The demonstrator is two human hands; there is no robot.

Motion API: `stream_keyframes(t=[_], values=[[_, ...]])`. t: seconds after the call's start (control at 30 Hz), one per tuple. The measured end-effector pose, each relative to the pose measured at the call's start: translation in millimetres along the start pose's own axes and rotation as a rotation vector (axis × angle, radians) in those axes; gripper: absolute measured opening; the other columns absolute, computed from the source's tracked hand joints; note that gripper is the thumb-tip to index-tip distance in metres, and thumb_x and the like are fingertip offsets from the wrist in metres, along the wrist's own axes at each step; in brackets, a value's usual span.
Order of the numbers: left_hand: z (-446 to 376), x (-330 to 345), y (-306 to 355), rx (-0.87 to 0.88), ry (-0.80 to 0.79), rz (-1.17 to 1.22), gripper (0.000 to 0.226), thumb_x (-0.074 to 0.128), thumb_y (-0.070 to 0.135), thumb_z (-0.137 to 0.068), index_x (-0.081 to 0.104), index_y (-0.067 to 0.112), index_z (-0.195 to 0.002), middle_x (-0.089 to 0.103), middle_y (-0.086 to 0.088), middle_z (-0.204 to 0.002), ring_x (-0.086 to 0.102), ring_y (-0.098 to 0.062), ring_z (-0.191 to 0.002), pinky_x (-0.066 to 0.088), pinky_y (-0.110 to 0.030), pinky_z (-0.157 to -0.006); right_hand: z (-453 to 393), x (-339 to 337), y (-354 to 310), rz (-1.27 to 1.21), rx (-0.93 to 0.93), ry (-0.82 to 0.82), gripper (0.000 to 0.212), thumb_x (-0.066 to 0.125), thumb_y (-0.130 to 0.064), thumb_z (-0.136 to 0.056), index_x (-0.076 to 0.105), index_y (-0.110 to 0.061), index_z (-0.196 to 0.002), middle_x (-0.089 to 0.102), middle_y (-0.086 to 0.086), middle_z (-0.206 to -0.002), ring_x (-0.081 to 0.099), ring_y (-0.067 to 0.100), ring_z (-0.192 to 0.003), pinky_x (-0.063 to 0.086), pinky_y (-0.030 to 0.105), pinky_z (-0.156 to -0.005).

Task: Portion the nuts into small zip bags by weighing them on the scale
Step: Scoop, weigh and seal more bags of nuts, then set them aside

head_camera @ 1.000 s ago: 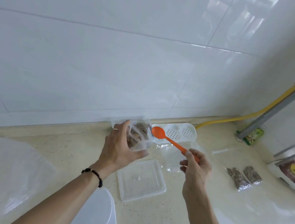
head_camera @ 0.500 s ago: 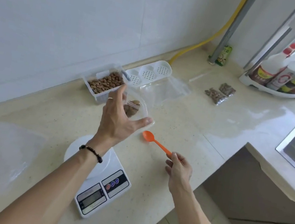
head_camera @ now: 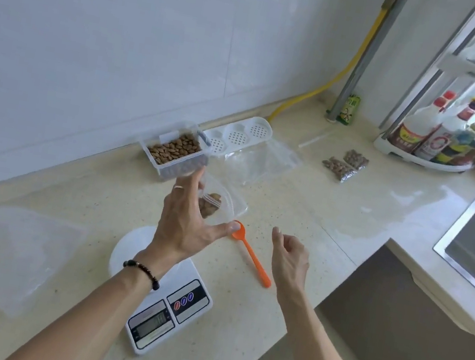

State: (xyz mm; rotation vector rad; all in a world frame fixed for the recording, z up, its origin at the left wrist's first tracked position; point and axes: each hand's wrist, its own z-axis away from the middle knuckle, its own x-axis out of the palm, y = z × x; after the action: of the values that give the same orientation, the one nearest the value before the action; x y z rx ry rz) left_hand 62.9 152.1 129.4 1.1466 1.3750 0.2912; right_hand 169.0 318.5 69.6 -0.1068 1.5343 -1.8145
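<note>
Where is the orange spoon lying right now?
In the head view the orange spoon lies flat on the counter, between the left hand and right hand, just right of the scale; neither hand holds it.

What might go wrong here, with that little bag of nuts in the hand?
1. The left hand holds the bag above the counter, not yet on the scale; if its top is unsealed, nuts may spill.
2. The spoon lies loose near the counter edge, close to the right hand; a nudge might send it to the floor.
</note>
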Motion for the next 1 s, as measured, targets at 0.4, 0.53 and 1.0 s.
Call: stream_keyframes(t=[0.4,0.53,1.0], values=[[9.4,-36.0,2.9,-0.006,0.085,0.075,0.123,0.082,0.065,-0.051,0.019,0.026,-0.149,0.035,0.011,-0.121,0.037,0.009,-0.105,0.043,-0.038,-0.099,31.8,41.1,-143.4,0.201,-0.619,-0.416,0.02,0.063,-0.01,-0.085,0.066,-0.022,-0.069,0.065,-0.003,-0.067,0.056,0.006,-0.06,0.052,0.033,-0.063],[14.1,-57.5,-17.8,-0.06,-0.015,0.128,0.088,0.074,0.053,-0.074,0.029,0.027,-0.145,0.052,0.012,-0.116,0.053,0.002,-0.104,0.044,-0.02,-0.086,36.9,48.8,-144.6,0.086,-0.589,-0.536,0.021,0.057,-0.005,-0.092,0.065,-0.018,-0.077,0.071,-0.003,-0.073,0.065,0.01,-0.06,0.056,0.03,-0.06],[22.0,-69.6,-110.2,-0.411,-0.22,-0.018,0.016,0.063,0.02,-0.092,0.067,0.018,-0.077,0.071,0.007,-0.072,0.066,-0.009,-0.075,0.051,-0.026,-0.073,8.5,88.0,-55.3,0.225,-0.181,-0.58,0.006,0.064,-0.016,-0.094,0.067,-0.012,-0.09,0.072,0.005,-0.079,0.065,0.015,-0.069,0.058,0.033,-0.071]])
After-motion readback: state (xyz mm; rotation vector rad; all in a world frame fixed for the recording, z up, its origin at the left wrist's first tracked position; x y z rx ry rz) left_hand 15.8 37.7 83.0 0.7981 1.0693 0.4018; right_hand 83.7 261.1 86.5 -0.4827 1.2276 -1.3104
